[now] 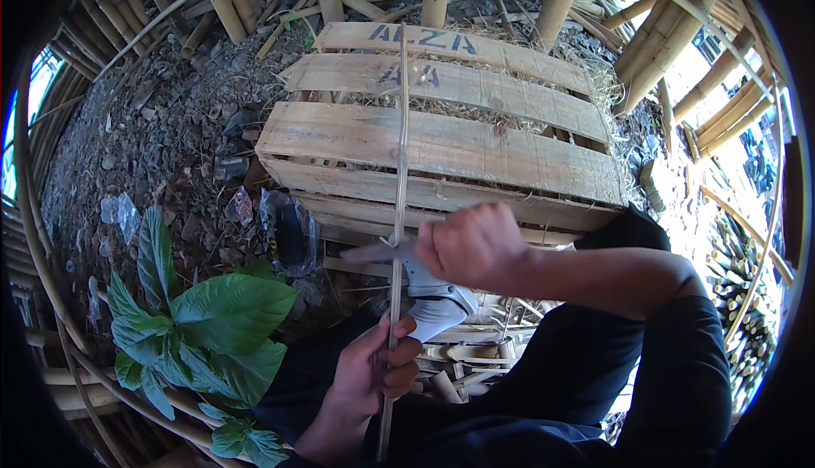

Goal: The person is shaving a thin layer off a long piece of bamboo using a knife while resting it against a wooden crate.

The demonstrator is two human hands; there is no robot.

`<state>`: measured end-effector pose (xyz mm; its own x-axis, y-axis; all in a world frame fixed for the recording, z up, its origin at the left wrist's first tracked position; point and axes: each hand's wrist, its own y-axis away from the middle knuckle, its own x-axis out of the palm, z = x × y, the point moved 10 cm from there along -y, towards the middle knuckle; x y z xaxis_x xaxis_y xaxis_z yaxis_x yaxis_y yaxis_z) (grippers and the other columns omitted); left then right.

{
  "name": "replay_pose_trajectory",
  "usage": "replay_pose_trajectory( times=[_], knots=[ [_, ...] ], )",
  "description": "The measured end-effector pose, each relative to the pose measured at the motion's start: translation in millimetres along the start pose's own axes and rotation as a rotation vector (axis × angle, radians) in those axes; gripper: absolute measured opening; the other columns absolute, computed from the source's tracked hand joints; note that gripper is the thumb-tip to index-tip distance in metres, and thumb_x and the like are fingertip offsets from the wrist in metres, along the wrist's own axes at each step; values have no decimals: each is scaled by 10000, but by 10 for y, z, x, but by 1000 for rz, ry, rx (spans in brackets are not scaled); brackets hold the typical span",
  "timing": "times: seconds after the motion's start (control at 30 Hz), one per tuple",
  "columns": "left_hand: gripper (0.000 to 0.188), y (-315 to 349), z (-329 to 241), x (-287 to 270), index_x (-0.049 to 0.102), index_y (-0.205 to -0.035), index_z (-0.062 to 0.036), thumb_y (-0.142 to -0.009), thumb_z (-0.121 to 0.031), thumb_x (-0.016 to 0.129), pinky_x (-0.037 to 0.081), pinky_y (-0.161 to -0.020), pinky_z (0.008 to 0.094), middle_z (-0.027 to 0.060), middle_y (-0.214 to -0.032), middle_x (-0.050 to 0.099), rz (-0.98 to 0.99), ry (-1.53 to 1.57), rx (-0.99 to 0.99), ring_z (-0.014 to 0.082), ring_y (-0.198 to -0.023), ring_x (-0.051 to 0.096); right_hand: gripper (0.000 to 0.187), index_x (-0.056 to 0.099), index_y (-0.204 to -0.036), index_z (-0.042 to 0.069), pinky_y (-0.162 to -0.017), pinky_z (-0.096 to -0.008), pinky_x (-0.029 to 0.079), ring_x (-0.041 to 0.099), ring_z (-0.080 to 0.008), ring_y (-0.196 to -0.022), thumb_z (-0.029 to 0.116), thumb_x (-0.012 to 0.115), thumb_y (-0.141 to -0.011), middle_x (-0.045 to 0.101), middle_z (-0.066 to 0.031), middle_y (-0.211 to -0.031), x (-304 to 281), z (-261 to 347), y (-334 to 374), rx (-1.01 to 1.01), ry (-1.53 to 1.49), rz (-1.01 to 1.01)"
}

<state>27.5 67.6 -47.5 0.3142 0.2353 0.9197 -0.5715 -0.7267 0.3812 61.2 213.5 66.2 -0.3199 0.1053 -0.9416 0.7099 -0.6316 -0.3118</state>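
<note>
Near the crate (340,132), right fingers (429,249) clench a knife (369,253), seemingly paring the strip (402,141) (left fingers (402,352) clasp it). The next stroke needs steadiness.

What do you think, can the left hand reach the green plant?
Probably yes, if the left hand lets go of the thin strip. The plant is nearby on its left, though some dark clothing lies between.

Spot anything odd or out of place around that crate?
Yes: crumpled clear plastic lies as litter on the dirt left of the crate, and wispy shavings bunch untidily at its right end. Neither looks deliberately placed.
</note>
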Motion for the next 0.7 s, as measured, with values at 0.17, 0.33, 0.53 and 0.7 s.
replay_pose_trajectory(
  times=[0.17, 0.33, 0.53, 0.7],
  knots=[
    [316, 34, 45, -20, 395, -922, -184, -1014, -486, 366, 173, -384, 217, -71, -624, 250, 12, 1, -11, 37, -442, 201, 478, 540, -512, 117, -430, -410, 493, 565, -258, -400, 316, 467, -939, 566, -62, -485, 118, 18, -40, -54, 8, 170],
    [331, 46, -1, -24, 394, -916, -185, -1010, -500, 362, 162, -382, 219, -70, -619, 245, -89, -111, 27, 37, -440, 197, 437, 494, -452, 99, -370, -392, 438, 499, -264, -349, 225, 549, -867, 491, -68, -421, 128, 347, 197, -224, -180, 47],
    [333, 33, 2, 8, 395, -915, -187, -1010, -504, 358, 152, -381, 225, -71, -619, 245, -103, -128, 30, 35, -436, 195, 431, 490, -454, 94, -384, -399, 449, 503, -263, -346, 200, 550, -867, 502, -78, -423, 61, 224, 127, -84, -37, 62],
    [328, 134, 72, 113, 393, -914, -188, -1013, -498, 352, 154, -379, 224, -71, -628, 259, 13, -72, 8, 32, -433, 199, 488, 561, -501, 111, -406, -395, 485, 568, -280, -392, 313, 476, -938, 548, -79, -455, -66, -144, -138, 72, 35, 54]
  ],
)
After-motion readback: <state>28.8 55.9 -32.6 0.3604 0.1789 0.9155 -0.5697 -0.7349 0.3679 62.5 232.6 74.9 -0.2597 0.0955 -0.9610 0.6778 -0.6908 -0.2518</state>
